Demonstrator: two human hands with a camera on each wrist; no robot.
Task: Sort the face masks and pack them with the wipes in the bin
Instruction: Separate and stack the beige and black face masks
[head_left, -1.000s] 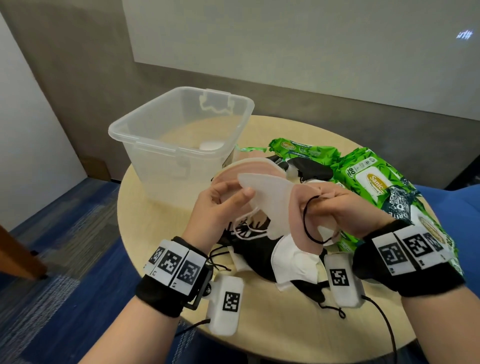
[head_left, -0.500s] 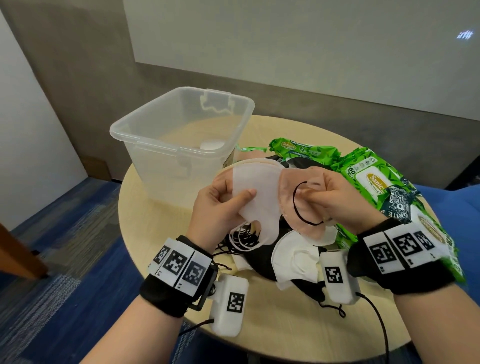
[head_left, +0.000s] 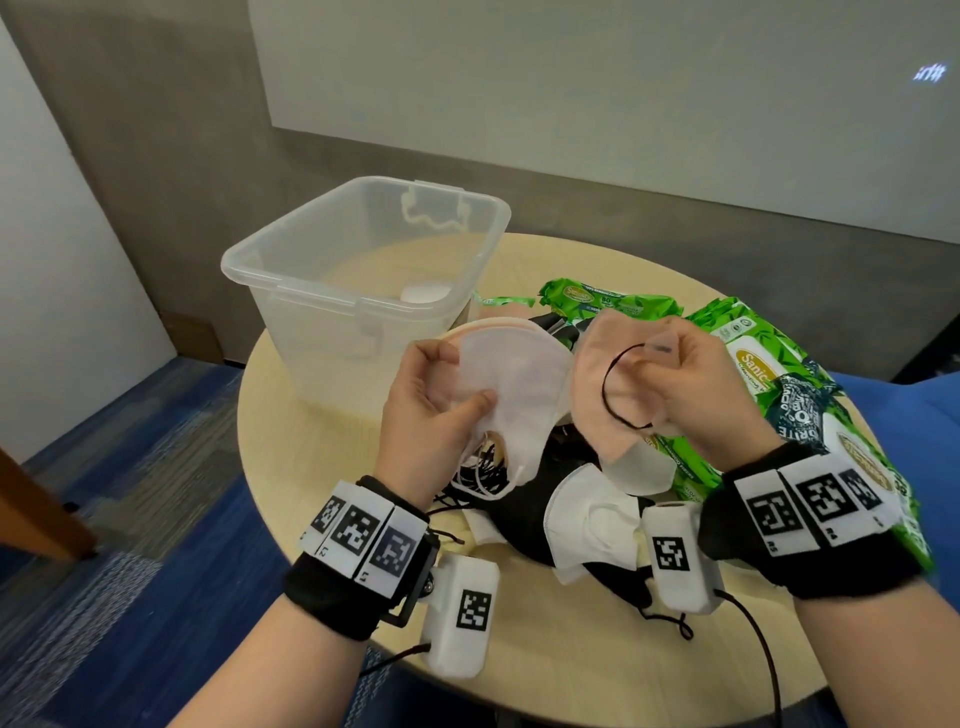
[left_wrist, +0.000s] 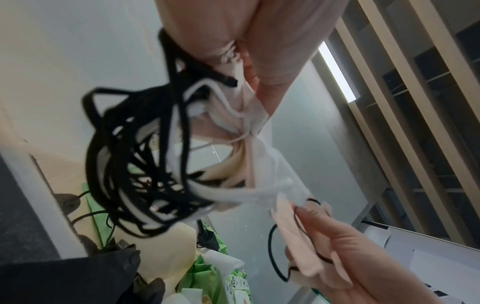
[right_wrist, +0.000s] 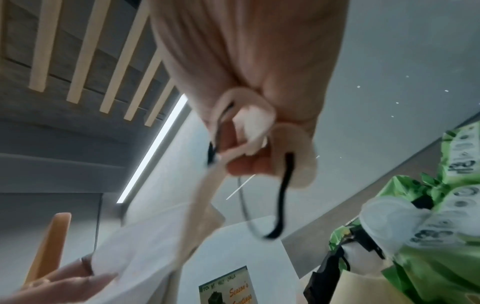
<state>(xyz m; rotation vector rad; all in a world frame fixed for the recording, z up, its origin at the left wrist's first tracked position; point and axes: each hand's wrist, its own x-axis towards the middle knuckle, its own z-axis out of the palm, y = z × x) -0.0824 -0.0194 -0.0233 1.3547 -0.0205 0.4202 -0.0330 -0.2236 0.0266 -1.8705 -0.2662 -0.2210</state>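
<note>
My left hand (head_left: 441, 400) grips a stack of masks, a white mask (head_left: 511, 379) on top with pink ones behind, its tangled black and white ear loops (left_wrist: 145, 156) hanging below. To the right, my right hand (head_left: 691, 384) pinches a pink mask (head_left: 597, 384) with a black ear loop (head_left: 621, 389); a white layer hangs under it. Both hands hover above a pile of white and black masks (head_left: 582, 514) on the table. Green wipes packs (head_left: 769, 374) lie at the right. The clear plastic bin (head_left: 363, 270) stands behind the left hand.
The round wooden table (head_left: 545, 649) has bare room in front near its edge. Cables run from the wrist cameras over the tabletop. A blue chair (head_left: 935, 410) is at the right, blue carpet lies below at the left, and a grey wall is behind.
The two hands have drawn apart: the pink mask in the right hand has come off the white mask in the left, which has swung upright. Both hands rose a little.
</note>
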